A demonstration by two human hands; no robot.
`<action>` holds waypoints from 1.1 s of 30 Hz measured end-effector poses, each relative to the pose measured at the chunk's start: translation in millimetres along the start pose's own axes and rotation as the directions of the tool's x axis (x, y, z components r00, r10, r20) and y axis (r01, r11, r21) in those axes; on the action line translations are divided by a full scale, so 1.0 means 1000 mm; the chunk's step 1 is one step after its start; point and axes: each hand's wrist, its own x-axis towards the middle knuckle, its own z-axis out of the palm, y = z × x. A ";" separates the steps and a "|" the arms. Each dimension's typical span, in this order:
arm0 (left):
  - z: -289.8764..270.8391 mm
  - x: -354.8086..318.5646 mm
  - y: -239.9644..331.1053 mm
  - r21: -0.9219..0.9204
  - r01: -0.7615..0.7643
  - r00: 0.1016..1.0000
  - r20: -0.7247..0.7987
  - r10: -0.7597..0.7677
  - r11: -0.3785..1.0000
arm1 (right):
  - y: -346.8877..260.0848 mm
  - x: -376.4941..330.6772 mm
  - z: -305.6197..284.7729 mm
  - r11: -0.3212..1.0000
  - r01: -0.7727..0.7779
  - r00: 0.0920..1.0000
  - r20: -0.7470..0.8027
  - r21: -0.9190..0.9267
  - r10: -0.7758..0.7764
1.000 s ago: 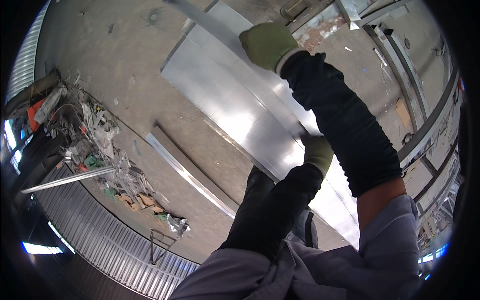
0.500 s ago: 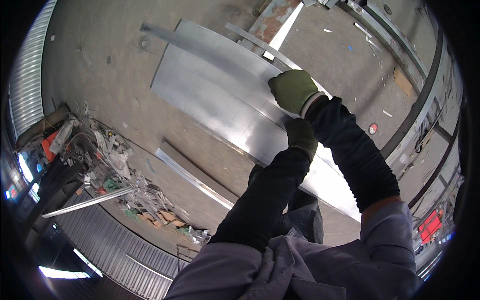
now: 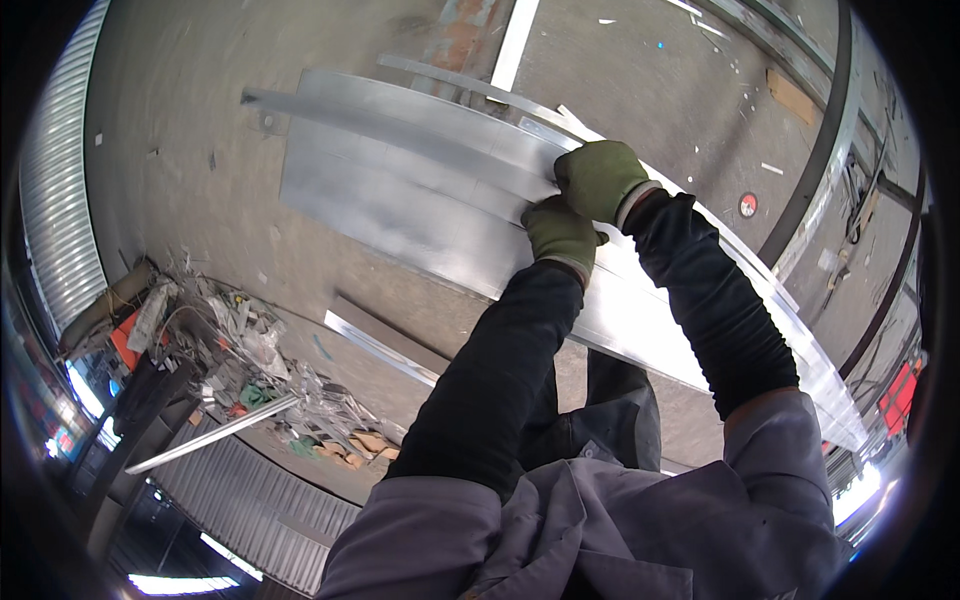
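Near the frame centre, both gloved hands met on a large metal sheet (image 3: 400,200) that lay on the concrete floor (image 3: 180,150). Left hand (image 3: 562,232), in a green glove, was closed on the sheet's upper edge, fingers curled over the metal. Right hand (image 3: 603,178), also in a green glove, sat just beyond it and touched it, likewise curled shut on the same edge. Black sleeves covered both forearms, which entered from the lower edge above a grey jacket.

The sheet ran from far left to near right, and a folded strip (image 3: 400,112) lay along its far side. A shorter metal angle (image 3: 385,345) lay on the floor near the sheet's left side, apart from it. Farther left, a heap of scrap and offcuts (image 3: 240,360) sat against a corrugated wall (image 3: 60,220), with a thin bar (image 3: 215,432) beside it. A small red disc (image 3: 748,204) lay on the floor to the right of the hands.
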 end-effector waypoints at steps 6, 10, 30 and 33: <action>-0.001 -0.007 -0.003 0.010 -0.023 0.996 -0.091 0.024 1.000 | 0.025 -0.027 0.020 0.992 -0.106 0.994 0.009 0.068 0.106; -0.005 -0.013 -0.001 0.046 -0.004 0.990 -0.141 0.010 0.999 | 0.042 -0.053 0.030 0.984 -0.150 0.989 0.013 0.096 0.149; -0.017 -0.025 0.028 0.144 0.015 0.997 -0.083 -0.003 0.990 | 0.153 -0.236 0.134 0.685 -0.601 0.743 -0.027 0.412 0.669; -0.003 -0.003 0.006 0.262 -0.041 0.977 -0.190 0.093 0.964 | 0.180 -0.262 0.151 0.700 -0.578 0.756 -0.047 0.420 0.652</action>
